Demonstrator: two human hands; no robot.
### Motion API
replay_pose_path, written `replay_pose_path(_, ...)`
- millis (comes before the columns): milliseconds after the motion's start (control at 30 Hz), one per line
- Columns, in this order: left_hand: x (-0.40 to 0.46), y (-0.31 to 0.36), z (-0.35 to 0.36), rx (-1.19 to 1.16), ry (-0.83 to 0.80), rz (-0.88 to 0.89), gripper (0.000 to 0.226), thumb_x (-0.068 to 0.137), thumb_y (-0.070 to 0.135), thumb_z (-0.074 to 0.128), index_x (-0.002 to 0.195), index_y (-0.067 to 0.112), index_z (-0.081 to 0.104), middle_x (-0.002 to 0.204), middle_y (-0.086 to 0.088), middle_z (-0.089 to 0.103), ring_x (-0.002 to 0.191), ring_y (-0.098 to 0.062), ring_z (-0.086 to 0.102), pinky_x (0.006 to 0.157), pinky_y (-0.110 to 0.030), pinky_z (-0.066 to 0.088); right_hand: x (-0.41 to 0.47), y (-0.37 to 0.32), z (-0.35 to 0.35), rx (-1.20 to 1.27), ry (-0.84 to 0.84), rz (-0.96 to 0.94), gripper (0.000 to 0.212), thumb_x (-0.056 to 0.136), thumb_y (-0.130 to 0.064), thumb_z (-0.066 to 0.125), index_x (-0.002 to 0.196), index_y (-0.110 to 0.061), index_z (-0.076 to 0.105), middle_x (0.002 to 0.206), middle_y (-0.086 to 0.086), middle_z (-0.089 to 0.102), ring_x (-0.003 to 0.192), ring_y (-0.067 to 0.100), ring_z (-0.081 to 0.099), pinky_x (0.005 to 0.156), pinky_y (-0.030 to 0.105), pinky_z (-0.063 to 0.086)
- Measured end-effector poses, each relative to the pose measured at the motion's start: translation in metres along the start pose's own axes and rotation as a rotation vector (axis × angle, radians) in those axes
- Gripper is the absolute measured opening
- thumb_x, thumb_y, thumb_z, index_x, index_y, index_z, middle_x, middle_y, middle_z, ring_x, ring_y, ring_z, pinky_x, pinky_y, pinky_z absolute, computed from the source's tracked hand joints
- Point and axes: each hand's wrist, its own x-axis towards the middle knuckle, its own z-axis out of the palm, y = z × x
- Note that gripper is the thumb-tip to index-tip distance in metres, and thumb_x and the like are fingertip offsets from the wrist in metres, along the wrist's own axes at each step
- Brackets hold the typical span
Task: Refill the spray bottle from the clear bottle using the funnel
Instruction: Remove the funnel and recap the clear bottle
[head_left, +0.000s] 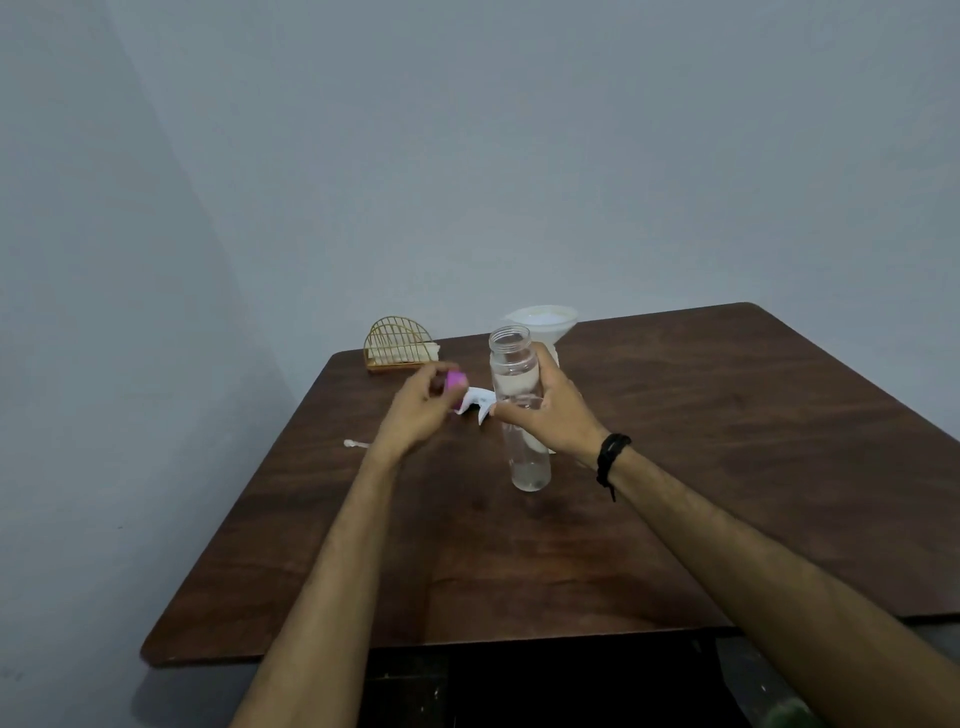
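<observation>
right hand is wrapped around the clear bottle, fingers curled about its mid section, thumb side toward the camera; a dark braided band circles that wrist. the bottle is a tall, smooth, see-through cylinder with a threaded open mouth, upright, its base at or just above the dark wood-grain table, a little liquid showing near the bottom. left hand hangs just to its left, fingers curled in and pinching a small pink cap, rounded and glossy. between the two hands lies the white spray head, angular plastic, on its side on the table. behind the clear bottle stands the white funnel, a wide matte cone; what it sits in is hidden by the bottle and hand, so the spray bottle's body cannot be made out. far left, a gold wire napkin holder, arched ribs, pale napkins inside. a small white scrap lies near the left table edge.
</observation>
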Motion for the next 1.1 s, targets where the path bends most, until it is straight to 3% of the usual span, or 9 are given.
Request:
replay_pose_path(133, -0.007, 0.066, -0.015, -0.207, -0.038, 0.201, 0.023, 0.103, 0.028, 0.054, 0.120, 0.016, 0.063, 0.099, -0.005, 0.065, 0.079, -0.006, 0.062, 0.069, -0.024, 0.051, 0.004, -0.003, 0.008, 0.059, -0.021, -0.010, 0.066, 0.080, -0.011, 0.080, 0.134, -0.021, 0.043, 0.116, -0.004, 0.064, 0.102, 0.004, 0.065, 0.086, 0.020, 0.052)
replay_pose_path(333, 0.002, 0.090, -0.028, 0.260, -0.145, 0.311, 0.036, 0.092, 0.044, 0.068, 0.122, 0.025, 0.066, 0.112, 0.002, 0.067, 0.085, -0.005, 0.061, 0.076, -0.019, 0.047, 0.010, -0.001, 0.019, -0.004, -0.047, -0.024, 0.064, 0.081, -0.020, 0.078, 0.131, -0.030, 0.039, 0.121, -0.001, 0.063, 0.108, 0.017, 0.066, 0.095, 0.045, 0.055)
replay_pose_path(633, 0.004, 0.121, -0.037, 0.804, -0.131, 0.196, 0.051, 0.077, 0.064, 0.073, 0.111, 0.025, 0.070, 0.102, 0.004, 0.066, 0.093, -0.018, 0.062, 0.081, -0.038, 0.055, 0.014, -0.004, 0.027, -0.080, -0.107, -0.072, 0.065, 0.084, -0.016, 0.077, 0.134, -0.032, 0.040, 0.123, -0.010, 0.058, 0.111, 0.006, 0.061, 0.096, 0.030, 0.053)
replay_pose_path(733, 0.005, 0.124, -0.045, 0.717, -0.278, 0.234, 0.043, 0.081, 0.032, 0.082, 0.122, 0.031, 0.068, 0.118, 0.004, 0.067, 0.101, -0.017, 0.062, 0.076, -0.028, 0.052, 0.015, -0.003, 0.028, -0.085, -0.100, -0.065, 0.064, 0.083, -0.019, 0.077, 0.134, -0.026, 0.039, 0.117, -0.004, 0.062, 0.105, 0.011, 0.064, 0.092, 0.033, 0.055)
replay_pose_path(833, -0.001, 0.127, -0.056, 0.566, -0.460, 0.318, 0.093, 0.071, 0.005, 0.085, 0.146, 0.042, 0.044, 0.148, 0.009, 0.050, 0.134, -0.008, 0.047, 0.108, -0.025, 0.041, 0.014, -0.002, 0.030, -0.092, -0.107, -0.070, 0.071, 0.083, -0.019, 0.077, 0.139, -0.024, 0.034, 0.115, -0.002, 0.064, 0.102, 0.011, 0.065, 0.089, 0.027, 0.055)
replay_pose_path(900, -0.004, 0.129, -0.057, 0.604, -0.320, 0.316, 0.102, 0.069, 0.035, 0.090, 0.152, 0.042, 0.032, 0.155, 0.007, 0.040, 0.139, -0.010, 0.040, 0.113, -0.029, 0.036, 0.012, -0.003, 0.032, -0.106, -0.129, -0.078, 0.072, 0.084, -0.019, 0.076, 0.141, -0.027, 0.032, 0.121, -0.002, 0.062, 0.107, 0.010, 0.063, 0.090, 0.023, 0.052)
replay_pose_path(1000, -0.006, 0.136, -0.048, 0.908, -0.032, 0.108, 0.090, 0.060, 0.086, 0.065, 0.123, 0.021, 0.065, 0.116, -0.001, 0.068, 0.106, -0.020, 0.064, 0.089, -0.042, 0.055, 0.011, -0.005, 0.035, -0.119, -0.139, -0.081, 0.078, 0.085, -0.020, 0.075, 0.145, -0.031, 0.027, 0.122, -0.007, 0.061, 0.105, 0.007, 0.063, 0.088, 0.019, 0.051)
replay_pose_path(1067, -0.006, 0.136, -0.043, 0.982, -0.049, 0.049, 0.080, 0.066, 0.086, 0.060, 0.098, 0.014, 0.072, 0.094, -0.003, 0.072, 0.087, -0.020, 0.067, 0.079, -0.041, 0.058, 0.011, -0.004, 0.034, -0.112, -0.130, -0.082, 0.078, 0.085, -0.020, 0.076, 0.145, -0.030, 0.027, 0.123, -0.006, 0.061, 0.106, 0.008, 0.063, 0.089, 0.022, 0.052)
replay_pose_path(1100, -0.005, 0.136, -0.043, 0.946, -0.111, 0.076, 0.066, 0.072, 0.077, 0.066, 0.097, 0.015, 0.072, 0.097, -0.003, 0.072, 0.087, -0.020, 0.067, 0.080, -0.041, 0.058, 0.012, -0.003, 0.033, -0.103, -0.125, -0.077, 0.076, 0.084, -0.020, 0.076, 0.143, -0.030, 0.029, 0.123, -0.004, 0.061, 0.106, 0.009, 0.063, 0.090, 0.025, 0.054)
